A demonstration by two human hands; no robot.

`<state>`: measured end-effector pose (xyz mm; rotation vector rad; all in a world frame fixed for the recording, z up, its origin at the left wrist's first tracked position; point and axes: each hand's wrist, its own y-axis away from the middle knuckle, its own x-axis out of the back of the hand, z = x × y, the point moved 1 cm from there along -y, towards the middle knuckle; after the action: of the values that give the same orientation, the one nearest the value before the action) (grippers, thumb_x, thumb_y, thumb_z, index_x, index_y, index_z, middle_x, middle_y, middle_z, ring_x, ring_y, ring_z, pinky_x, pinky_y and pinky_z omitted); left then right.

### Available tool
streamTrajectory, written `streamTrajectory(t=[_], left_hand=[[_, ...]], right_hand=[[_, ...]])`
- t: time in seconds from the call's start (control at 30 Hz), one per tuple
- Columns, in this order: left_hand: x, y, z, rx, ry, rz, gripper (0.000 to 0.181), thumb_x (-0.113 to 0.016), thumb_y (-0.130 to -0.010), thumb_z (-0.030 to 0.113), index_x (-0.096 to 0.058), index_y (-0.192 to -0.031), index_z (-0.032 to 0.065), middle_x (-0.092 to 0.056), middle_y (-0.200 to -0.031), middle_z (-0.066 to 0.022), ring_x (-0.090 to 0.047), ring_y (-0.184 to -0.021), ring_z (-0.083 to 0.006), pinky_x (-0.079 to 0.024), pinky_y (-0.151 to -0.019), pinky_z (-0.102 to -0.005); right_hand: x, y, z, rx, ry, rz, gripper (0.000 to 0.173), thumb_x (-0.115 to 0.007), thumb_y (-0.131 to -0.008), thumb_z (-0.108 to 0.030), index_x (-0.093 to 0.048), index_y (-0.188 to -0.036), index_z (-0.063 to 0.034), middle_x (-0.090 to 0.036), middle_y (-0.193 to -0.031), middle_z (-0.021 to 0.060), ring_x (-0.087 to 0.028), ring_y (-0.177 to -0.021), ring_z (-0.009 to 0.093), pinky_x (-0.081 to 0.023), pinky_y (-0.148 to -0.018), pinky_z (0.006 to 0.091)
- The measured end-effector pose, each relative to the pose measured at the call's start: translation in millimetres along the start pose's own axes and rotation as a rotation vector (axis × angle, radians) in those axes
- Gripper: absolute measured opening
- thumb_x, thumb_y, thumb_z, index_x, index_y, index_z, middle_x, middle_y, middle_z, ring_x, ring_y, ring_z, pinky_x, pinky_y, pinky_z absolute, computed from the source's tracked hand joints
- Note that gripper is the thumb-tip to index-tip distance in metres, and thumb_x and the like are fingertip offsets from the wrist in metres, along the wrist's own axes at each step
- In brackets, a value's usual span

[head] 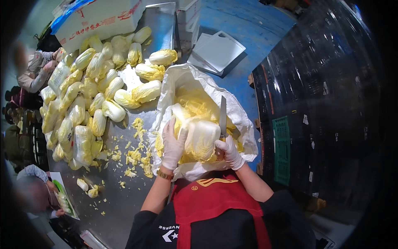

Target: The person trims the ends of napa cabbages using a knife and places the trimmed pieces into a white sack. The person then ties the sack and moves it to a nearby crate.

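Observation:
A pale napa cabbage (pixel 201 138) is held over an open white woven sack (pixel 245 130) full of yellow outer leaves (pixel 197 102). On its left side, my left hand (pixel 174 144), in a white glove, has its fingers and thumb against the cabbage and a loose white leaf. My right hand (pixel 230 153), also gloved, grips a kitchen knife (pixel 223 115) with the blade pointing away from me, up past the cabbage's right side. Part of the right fingers is hidden behind the cabbage.
Many napa cabbages (pixel 107 79), some in plastic wrap, are heaped on the steel table (pixel 124 186) at left, with leaf scraps (pixel 135 155). Beyond stand a foam box (pixel 102 23) and white boards (pixel 224 51) on the floor. Wrapped dark crates (pixel 311 109) rise at right. People work at far left.

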<state>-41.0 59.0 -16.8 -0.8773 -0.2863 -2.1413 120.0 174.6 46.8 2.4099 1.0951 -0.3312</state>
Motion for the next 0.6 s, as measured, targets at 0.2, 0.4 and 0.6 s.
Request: streamTrajectory(t=[0.2,0.4,0.6], left_hand=[[4.2,14.4,52.2,0.201,1.089,-0.304,0.064,-0.051,-0.093,0.054,-0.048,-0.131,0.0022,-0.057,-0.119,-0.0087,-0.054,-0.108,-0.0168,-0.043,-0.094,-0.0302],[1.1,31.0,61.2,0.233,1.048,-0.102,0.062,-0.053,-0.091,0.055,-0.051,-0.123,0.0023,-0.058,-0.113,-0.0064,-0.056,-0.099,-0.0140,-0.047,-0.085,-0.0278],[3.6,38.1,56.4,0.248,1.088,-0.068,0.070,-0.046,-0.089,0.063,-0.050,-0.122,0.0022,-0.058,-0.112,-0.0059,-0.056,-0.099,-0.0130,-0.047,-0.086,-0.0278]], right_hand=[[-12.4,-13.6,-0.7,-0.008,0.499,-0.007,0.060,-0.077,-0.076,-0.024,-0.052,-0.124,0.0012,-0.063,-0.104,0.0078,-0.058,-0.090,0.013,-0.046,-0.078,0.0267],[-15.9,-15.9,3.2,0.208,0.678,-0.054,0.058,-0.078,-0.073,-0.022,-0.055,-0.120,0.0031,-0.065,-0.106,0.0129,-0.061,-0.098,0.018,-0.046,-0.088,0.0297],[-5.4,-12.3,23.6,0.113,0.539,0.044,0.041,-0.071,-0.076,-0.017,-0.060,-0.109,0.0047,-0.067,-0.095,0.0132,-0.064,-0.089,0.015,-0.049,-0.080,0.0274]])
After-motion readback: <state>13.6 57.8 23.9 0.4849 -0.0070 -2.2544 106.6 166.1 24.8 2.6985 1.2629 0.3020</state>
